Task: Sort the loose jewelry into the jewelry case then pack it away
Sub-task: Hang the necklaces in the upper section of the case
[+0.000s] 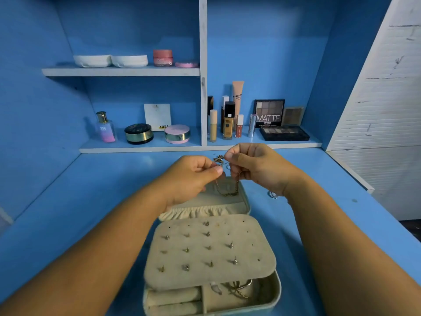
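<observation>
Blue desk (109, 192), chain (230, 194) between both hands (193, 176) (257, 167)

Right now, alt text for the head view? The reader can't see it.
The left hand and right hand each pinch a thin gold-toned chain, which hangs in a loop over the open lid of a beige jewelry case on a blue desk. An earring panel dotted with studs covers most of the base. Cosmetics line the shelves behind.

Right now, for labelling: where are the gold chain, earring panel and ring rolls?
gold chain (229, 194), head view, bottom of hanging loop.
earring panel (221, 255), head view, bare felt near centre.
ring rolls (173, 294), head view, upper roll.
</observation>
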`<state>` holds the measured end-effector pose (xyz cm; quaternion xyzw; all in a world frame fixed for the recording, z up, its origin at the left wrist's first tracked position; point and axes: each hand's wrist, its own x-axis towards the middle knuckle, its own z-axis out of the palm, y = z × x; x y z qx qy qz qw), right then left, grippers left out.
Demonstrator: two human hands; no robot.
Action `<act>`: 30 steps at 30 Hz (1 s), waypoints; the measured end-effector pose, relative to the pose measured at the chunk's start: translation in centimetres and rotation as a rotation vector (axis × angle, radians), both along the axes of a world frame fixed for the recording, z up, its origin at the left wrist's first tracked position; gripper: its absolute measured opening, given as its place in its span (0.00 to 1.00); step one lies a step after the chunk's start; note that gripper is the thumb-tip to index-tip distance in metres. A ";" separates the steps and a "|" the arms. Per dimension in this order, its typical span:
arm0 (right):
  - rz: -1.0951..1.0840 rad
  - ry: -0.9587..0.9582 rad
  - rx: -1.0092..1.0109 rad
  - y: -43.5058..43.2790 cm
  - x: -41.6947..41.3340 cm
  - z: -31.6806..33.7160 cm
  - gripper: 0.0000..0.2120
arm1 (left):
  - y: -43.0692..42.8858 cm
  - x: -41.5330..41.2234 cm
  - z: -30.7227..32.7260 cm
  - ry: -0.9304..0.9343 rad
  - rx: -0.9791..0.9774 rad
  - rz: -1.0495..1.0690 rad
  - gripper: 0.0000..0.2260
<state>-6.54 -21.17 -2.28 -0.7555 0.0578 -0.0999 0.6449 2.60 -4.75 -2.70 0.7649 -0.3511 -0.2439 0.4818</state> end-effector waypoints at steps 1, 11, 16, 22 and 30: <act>-0.016 -0.002 -0.026 -0.1 0.0 0.0 0.05 | -0.3 -0.3 -0.4 0.070 -0.045 0.036 0.05; -0.068 0.180 -0.536 -1.8 -0.8 0.2 0.10 | -0.2 -0.7 -2.4 -0.034 -0.191 0.254 0.03; -0.098 0.260 -0.768 -1.2 -0.7 0.1 0.08 | -0.1 0.0 -3.4 -0.342 -0.084 0.235 0.06; -0.094 0.267 -0.972 -0.3 -0.1 -0.1 0.09 | 0.1 -0.2 -3.3 -0.547 0.009 0.170 0.04; -0.045 0.323 -1.088 1.0 0.4 -0.2 0.11 | 0.2 -0.4 -3.1 -0.574 0.088 0.147 0.05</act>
